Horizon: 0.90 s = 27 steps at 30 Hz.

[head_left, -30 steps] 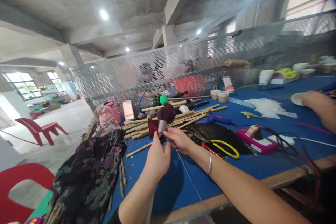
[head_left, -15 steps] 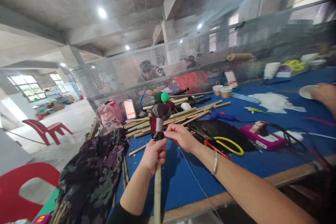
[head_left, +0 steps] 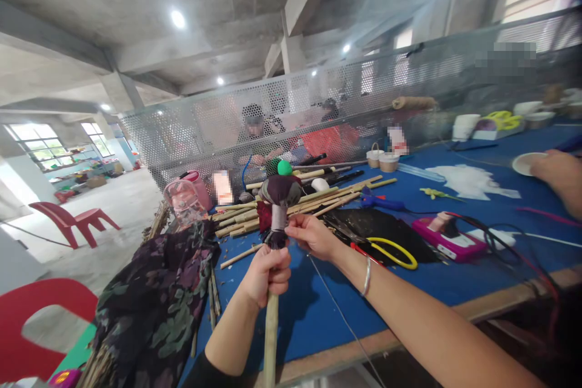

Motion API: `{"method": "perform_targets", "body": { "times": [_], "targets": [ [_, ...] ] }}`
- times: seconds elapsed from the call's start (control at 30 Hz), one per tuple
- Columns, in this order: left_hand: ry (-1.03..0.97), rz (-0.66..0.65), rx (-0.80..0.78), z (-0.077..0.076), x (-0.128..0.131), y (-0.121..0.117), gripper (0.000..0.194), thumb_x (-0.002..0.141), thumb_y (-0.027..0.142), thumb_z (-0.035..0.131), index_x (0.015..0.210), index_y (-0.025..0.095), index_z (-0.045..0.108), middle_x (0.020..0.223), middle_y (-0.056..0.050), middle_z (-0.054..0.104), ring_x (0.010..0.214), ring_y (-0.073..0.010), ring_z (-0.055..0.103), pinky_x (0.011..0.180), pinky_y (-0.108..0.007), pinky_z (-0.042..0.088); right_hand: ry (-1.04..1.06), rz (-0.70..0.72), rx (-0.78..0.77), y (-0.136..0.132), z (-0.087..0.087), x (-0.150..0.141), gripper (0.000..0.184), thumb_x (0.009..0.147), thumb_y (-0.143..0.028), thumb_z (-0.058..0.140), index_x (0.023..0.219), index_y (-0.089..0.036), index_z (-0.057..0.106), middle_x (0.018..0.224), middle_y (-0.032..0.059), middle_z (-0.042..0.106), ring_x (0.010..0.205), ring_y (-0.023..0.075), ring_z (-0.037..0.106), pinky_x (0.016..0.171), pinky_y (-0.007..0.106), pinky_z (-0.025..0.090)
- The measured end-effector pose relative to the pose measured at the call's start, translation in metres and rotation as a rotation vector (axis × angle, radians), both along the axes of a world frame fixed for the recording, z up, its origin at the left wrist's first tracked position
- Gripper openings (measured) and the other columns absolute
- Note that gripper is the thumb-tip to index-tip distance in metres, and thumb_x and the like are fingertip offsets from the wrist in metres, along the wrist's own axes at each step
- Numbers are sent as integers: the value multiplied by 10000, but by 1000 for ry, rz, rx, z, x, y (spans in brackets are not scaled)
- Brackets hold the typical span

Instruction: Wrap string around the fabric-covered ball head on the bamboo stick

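Note:
My left hand [head_left: 269, 274] is closed around a pale bamboo stick [head_left: 271, 339], just under its cloth-covered top. Dark patterned fabric [head_left: 280, 189] bulges into a rounded head there, with a grey band [head_left: 279, 216] around the neck and gathered dark cloth below. My right hand [head_left: 313, 235] pinches at the neck from the right, thumb and forefinger together. From under this hand a thin grey string [head_left: 339, 309] runs down past the table edge; whether it is thread or wire I cannot tell.
Bamboo sticks [head_left: 245, 218] lie behind the hands. Scissors with yellow handles [head_left: 393, 253] rest on black cloth at right, near a purple power strip [head_left: 448, 239]. Dark floral fabric [head_left: 157, 297] covers the left side. Another person's hand [head_left: 561, 173] holds a white lid-like disc. A perforated metal screen [head_left: 204, 133] stands behind.
The view has shifted slightly. Both hands stay at the wrapped neck, and the cloth head tilts a little to the right.

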State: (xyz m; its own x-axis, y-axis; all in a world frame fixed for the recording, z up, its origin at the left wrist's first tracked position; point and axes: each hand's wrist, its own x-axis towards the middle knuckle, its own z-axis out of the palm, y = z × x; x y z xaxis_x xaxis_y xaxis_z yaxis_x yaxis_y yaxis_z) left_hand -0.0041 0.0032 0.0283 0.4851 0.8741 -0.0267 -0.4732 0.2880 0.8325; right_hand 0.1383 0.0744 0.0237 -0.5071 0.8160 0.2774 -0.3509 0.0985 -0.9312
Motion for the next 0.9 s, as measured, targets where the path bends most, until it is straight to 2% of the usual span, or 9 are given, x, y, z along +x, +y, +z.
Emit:
{"method": "perform_targets", "body": {
  "times": [0.13,0.23,0.3,0.37,0.47,0.53,0.67,0.77,0.9],
  "targets": [
    [-156,-231,-167,-9,-5,2,343,632,335,701,812,193,447,487,120,138,368,8,-37,273,-80,13,57,148,-67,0,-3,2,351,611,-349,716,824,-189,489,426,-120,329,319,19,180,324,177,91],
    [-154,-250,-254,-16,0,7,390,617,439,694,785,175,461,471,119,159,339,18,6,264,-75,31,-8,236,-133,4,-8,4,356,627,-374,700,847,-161,519,426,-111,328,327,14,182,331,175,93],
    [-67,-118,-253,-19,7,10,435,628,511,662,814,171,465,487,100,269,311,15,138,259,-86,126,-37,178,-142,8,-10,6,327,625,-358,700,797,-140,528,462,-82,402,345,16,258,341,175,134],
    [56,103,-184,-20,15,14,466,647,533,638,893,181,457,599,53,428,344,-8,334,286,-108,255,-84,98,-161,13,-12,7,303,625,-347,696,743,-133,516,510,-52,467,370,26,337,346,177,160],
    [234,348,-44,-19,22,15,527,663,455,662,1054,227,392,802,4,521,492,-77,533,396,-180,422,-181,-10,-207,16,-13,5,292,640,-362,675,718,-143,497,503,-52,474,343,30,328,328,189,116],
    [385,426,26,-20,24,15,507,679,387,663,1069,224,384,747,20,509,481,-83,528,393,-187,418,-230,-62,-210,14,-12,2,287,638,-365,671,721,-148,503,481,-64,457,319,25,279,324,198,91],
    [618,572,113,-24,24,14,236,755,305,561,928,195,444,574,60,433,361,-42,361,299,-141,252,-236,-66,-153,7,-10,-8,287,626,-371,676,693,-137,523,490,-55,469,346,29,290,358,210,153],
    [600,573,111,-24,22,15,144,766,279,523,840,199,429,569,62,433,354,-37,335,293,-140,216,-233,-70,-53,5,-10,-12,314,652,-416,653,712,-130,537,522,-44,491,401,47,335,409,212,207],
    [565,589,100,-23,17,17,153,759,294,521,834,205,422,576,68,427,351,-38,321,294,-147,210,-248,-180,65,7,-12,-10,294,667,-410,629,651,-139,516,545,-42,480,473,65,362,464,214,248]
  ]
}}
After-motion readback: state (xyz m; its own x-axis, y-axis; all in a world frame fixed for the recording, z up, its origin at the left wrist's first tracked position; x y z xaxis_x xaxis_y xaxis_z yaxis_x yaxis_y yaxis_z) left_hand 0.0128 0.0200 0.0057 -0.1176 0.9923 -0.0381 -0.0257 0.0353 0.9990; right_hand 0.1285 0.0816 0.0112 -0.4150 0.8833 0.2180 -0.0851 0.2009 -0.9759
